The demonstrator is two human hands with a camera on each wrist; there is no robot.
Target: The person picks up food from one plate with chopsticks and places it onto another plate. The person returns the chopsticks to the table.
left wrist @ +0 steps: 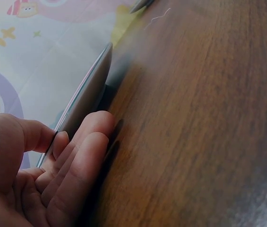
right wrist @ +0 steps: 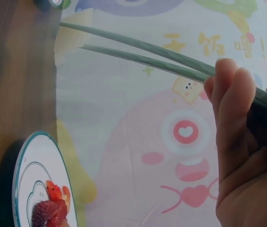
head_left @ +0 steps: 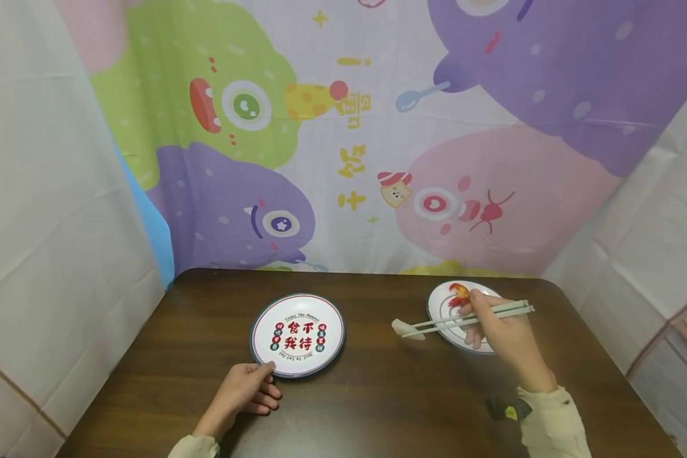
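Thumb and fingers of my left hand point(head_left: 245, 389) pinch the near rim of a white plate point(head_left: 326, 324) with red Chinese characters and a dark green edge. In the left wrist view the thumb lies over the rim of the plate point(left wrist: 88, 87), fingers beneath. My right hand point(head_left: 506, 334) grips pale green chopsticks point(head_left: 504, 310). Between their tips is a whitish, flat piece of food point(head_left: 408, 329), held in the air between the two plates. Under the right hand sits a second white plate point(head_left: 439, 305) with red and orange food pieces point(head_left: 459, 294); the hand partly hides it.
Both plates are on a dark brown wooden table point(head_left: 372, 407). A cartoon-printed cloth point(head_left: 343, 242) hangs behind the far edge, and pale curtains point(head_left: 63, 210) flank the sides. A small dark object with a yellow mark point(head_left: 509, 412) is beside the right sleeve.
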